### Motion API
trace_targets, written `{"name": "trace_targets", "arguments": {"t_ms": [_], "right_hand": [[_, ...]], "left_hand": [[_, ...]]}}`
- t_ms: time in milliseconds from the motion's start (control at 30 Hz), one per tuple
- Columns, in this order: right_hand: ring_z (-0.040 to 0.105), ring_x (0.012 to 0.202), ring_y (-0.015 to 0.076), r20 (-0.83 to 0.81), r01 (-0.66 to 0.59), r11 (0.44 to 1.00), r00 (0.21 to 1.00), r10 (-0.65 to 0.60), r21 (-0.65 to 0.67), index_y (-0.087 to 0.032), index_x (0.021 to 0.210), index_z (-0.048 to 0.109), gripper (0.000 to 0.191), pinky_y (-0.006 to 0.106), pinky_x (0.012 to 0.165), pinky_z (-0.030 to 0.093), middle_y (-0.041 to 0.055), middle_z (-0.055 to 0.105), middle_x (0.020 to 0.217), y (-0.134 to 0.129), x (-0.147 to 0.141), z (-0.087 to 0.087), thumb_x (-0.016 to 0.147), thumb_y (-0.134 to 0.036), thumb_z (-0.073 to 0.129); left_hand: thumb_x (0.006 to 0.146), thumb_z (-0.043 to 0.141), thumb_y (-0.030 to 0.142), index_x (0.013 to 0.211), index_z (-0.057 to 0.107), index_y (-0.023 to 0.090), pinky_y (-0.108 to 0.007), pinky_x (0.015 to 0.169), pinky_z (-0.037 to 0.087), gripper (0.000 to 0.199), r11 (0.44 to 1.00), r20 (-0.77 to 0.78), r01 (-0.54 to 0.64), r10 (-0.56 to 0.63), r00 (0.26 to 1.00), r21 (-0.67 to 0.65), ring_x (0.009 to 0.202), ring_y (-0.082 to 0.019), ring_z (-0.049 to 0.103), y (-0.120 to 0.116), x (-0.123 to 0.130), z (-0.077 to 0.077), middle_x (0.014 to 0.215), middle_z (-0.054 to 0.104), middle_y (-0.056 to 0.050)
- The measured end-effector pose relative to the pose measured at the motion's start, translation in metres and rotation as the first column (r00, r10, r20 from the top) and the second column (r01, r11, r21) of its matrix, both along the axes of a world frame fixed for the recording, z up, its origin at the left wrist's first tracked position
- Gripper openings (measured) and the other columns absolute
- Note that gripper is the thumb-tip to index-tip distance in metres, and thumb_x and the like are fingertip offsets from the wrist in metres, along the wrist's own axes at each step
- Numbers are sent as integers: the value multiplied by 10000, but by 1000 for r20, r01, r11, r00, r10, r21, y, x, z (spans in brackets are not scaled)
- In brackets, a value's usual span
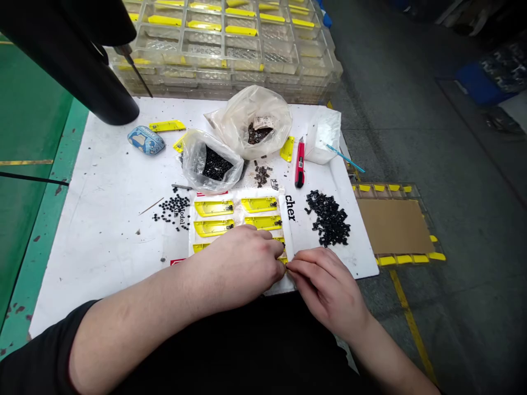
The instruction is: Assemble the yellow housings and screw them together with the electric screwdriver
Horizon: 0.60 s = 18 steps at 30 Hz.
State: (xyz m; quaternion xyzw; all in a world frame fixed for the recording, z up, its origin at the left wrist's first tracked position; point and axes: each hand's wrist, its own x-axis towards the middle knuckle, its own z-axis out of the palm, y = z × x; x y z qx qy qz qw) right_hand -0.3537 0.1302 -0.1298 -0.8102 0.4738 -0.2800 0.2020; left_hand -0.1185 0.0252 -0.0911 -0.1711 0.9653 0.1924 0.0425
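Yellow plastic parts [214,207] lie in two columns on a white sheet [288,236], several with small dark pieces at their right ends. My left hand [247,263] reaches over the lower rows, its fingers closed at the lower right part and hiding what they grip. Fingertips of my right hand [325,280] are pinched together right beside it, at the sheet's right edge; anything between them is too small to make out. Small black pieces [329,219] form a pile to the right, and black round bits [175,211] are scattered on the left.
Behind the sheet are a bag of black bits [216,164], a larger bag [259,123], a red cutter [300,164] and a blue-white object [146,140]. A black machine [74,55] with a thin bit overhangs the back left. Clear trays [230,60] are stacked behind.
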Motion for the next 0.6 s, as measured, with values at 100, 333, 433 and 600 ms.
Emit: {"name": "trace_targets", "arguments": {"t_ms": [100, 333, 433, 600], "right_hand": [[635, 1028, 199, 16, -18, 999, 1000, 18, -29, -175, 1293, 695, 368, 404, 883, 537, 89, 722, 1158, -1, 0, -1, 975, 9, 704], [685, 1066, 190, 91, 77, 989, 994, -66, -124, -155, 1295, 710, 346, 344, 907, 600, 110, 701, 1167, 5, -6, -9, 973, -29, 721], [711, 1068, 202, 106, 149, 969, 986, -130, -195, -158, 1264, 716, 301, 335, 929, 617, 114, 711, 1159, 10, -8, -14, 978, -69, 732], [743, 970, 215, 119, 192, 964, 978, -173, -182, -217, 1201, 724, 238, 326, 801, 651, 99, 720, 1114, 8, -4, -10, 989, -108, 711]], "left_hand": [[1053, 604, 334, 1157, 824, 316, -434, 741, 453, 244, 1000, -9, 8, -8, 1000, -6, 921, -258, 692, 1, 0, 0, 950, 710, -26], [1070, 579, 330, 976, 771, 250, -384, 705, 423, 229, 999, -131, -21, 26, 991, 41, 868, -206, 666, -2, 9, 5, 937, 697, -24], [1077, 587, 375, 1066, 789, 254, -327, 736, 465, 235, 976, -255, -126, 169, 952, 176, 871, -148, 669, -19, 24, 17, 1007, 737, -8], [1055, 612, 382, 1048, 818, 206, -340, 811, 501, 271, 724, -323, -689, 658, 680, 26, 927, -179, 669, -60, 57, 16, 1030, 763, -54]]}}
